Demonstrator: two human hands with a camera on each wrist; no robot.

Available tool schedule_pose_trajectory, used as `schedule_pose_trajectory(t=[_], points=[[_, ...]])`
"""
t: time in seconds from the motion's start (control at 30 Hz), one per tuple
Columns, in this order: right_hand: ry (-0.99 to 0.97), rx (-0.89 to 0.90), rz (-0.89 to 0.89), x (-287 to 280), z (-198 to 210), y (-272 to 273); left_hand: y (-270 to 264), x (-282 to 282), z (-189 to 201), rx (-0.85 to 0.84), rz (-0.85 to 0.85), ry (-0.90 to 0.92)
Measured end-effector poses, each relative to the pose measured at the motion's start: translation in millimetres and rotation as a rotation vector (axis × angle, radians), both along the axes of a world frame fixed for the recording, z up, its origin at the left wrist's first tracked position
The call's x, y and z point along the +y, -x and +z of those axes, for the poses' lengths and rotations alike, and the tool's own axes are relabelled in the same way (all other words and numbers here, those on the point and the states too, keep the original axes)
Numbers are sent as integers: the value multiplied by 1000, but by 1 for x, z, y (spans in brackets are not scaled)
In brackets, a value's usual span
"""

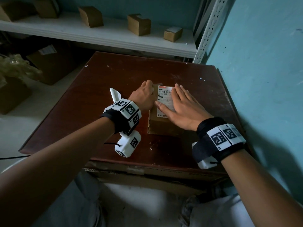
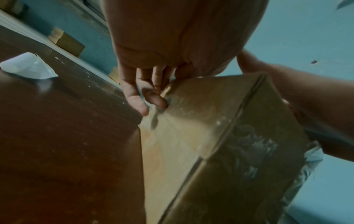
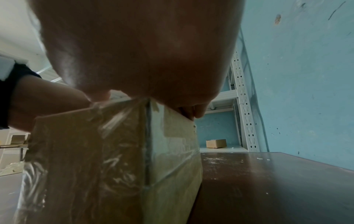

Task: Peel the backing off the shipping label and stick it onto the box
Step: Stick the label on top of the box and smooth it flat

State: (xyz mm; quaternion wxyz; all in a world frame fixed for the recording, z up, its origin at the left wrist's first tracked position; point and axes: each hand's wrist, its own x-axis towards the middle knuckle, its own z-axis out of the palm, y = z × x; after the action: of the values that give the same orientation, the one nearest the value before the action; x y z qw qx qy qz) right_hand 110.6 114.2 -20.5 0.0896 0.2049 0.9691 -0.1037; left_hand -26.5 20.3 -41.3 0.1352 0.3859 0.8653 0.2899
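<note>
The table (image 1: 98, 99) carries a taped cardboard box (image 1: 164, 126), likely light yet stiff, best steadied by its sides. The left hand (image 1: 144, 95) curls its fingers against the box's left side. The right hand (image 1: 180, 108) presses straight, slightly spread fingers on the shipping label (image 1: 164, 97), which lies on the box top, thin and crease-prone. That hand hides the label's right part.

one taped brown cardboard box (image 1: 164, 126) on the dark wooden table (image 1: 101, 89), one white printed shipping label (image 1: 164, 99), one curled white backing sheet (image 1: 115, 94), two hands.
</note>
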Motion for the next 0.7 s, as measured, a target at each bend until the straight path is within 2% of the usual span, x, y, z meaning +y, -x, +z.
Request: schedule_pose_trajectory(t=[0.33,0.7], points=[[23,9,-22,1,-1,9,0,-3,0,49,-58,27],[66,8,-56,0,0,17,0,-1,0,37,-18,9]])
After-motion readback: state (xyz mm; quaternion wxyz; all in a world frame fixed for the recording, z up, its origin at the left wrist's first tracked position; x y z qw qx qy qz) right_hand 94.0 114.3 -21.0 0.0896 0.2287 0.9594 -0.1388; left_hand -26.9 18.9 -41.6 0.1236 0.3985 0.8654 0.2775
